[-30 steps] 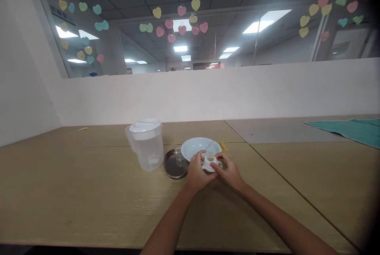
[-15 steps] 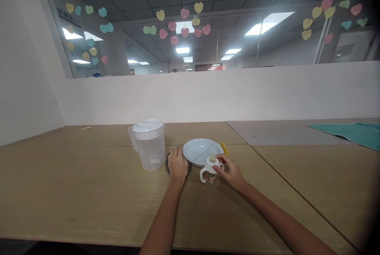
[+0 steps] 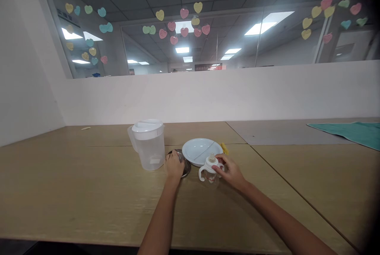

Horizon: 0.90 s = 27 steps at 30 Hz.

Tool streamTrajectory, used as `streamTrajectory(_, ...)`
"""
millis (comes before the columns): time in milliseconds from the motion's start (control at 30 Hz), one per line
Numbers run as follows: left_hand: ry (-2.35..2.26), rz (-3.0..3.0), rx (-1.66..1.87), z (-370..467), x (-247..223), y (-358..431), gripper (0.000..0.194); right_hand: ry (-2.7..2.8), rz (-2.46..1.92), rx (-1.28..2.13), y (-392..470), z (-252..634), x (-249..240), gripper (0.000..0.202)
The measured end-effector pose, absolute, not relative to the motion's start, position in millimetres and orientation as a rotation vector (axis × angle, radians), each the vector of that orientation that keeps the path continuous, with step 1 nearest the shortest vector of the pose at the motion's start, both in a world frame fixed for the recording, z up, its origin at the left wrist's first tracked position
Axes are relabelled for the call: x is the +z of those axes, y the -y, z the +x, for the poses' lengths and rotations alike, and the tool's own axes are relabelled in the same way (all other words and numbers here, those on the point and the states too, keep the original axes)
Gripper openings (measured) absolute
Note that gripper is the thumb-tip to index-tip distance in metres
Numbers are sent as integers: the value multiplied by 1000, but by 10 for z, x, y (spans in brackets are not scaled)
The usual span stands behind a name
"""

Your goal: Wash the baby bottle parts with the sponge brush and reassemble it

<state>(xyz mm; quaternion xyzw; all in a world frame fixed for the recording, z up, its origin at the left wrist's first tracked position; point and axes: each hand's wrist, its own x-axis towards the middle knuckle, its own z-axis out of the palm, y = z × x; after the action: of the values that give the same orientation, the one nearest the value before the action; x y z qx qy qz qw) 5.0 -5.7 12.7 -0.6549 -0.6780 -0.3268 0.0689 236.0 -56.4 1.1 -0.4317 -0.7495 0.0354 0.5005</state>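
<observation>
My right hand [image 3: 230, 171] pinches one white handle of a clear baby bottle [image 3: 210, 169] with a pale teat. The bottle stands upright on the table, in front of a white dish [image 3: 194, 147]. A thin line runs across the inside of this dish. My left hand [image 3: 174, 165] is closed over the left side of a round, shiny metal bowl [image 3: 186, 167]. Part of the bowl, and some of my left fingertips, are hidden. Close to the left of that hand stands a clear plastic pitcher [image 3: 151, 150] with a white lid.
Something small and yellow [image 3: 225, 148] lies right behind the dish. A green cloth [image 3: 353, 131] spreads over the far right of the wooden table [image 3: 89, 191]. At the back, a white wall [image 3: 208, 97] rises to a window with heart-shaped notes.
My left hand has shifted slightly left, uncovering more of the metal bowl's right side. My right hand and the baby bottle have hardly moved.
</observation>
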Motion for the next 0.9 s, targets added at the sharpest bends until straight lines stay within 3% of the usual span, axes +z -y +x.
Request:
streamTrajectory(133,1963,-1798,-1304,56,304,147,18,1800,-1052,74,571,2355,16,31)
streamTrajectory(267,1426,-1703,-1833,158,444,303,21,1794,-1071,80,568,2345,11,32)
streamTrajectory(333,1130,-1853,-1936,272,431,380,22,1795,-1073,81,565,2340,9,32)
streamTrajectory(500,818,-2268,-1736,592,314,525,23,1810,-1093,74,574,2325,25,32)
streamTrajectory(667,878,-2385,-1582,697,323,587,26,1801,-1091,69,600,2316,49,32)
streamTrajectory(900,920,-2415,-1631,683,285,590,32,1805,-1075,50,593,2313,25,29)
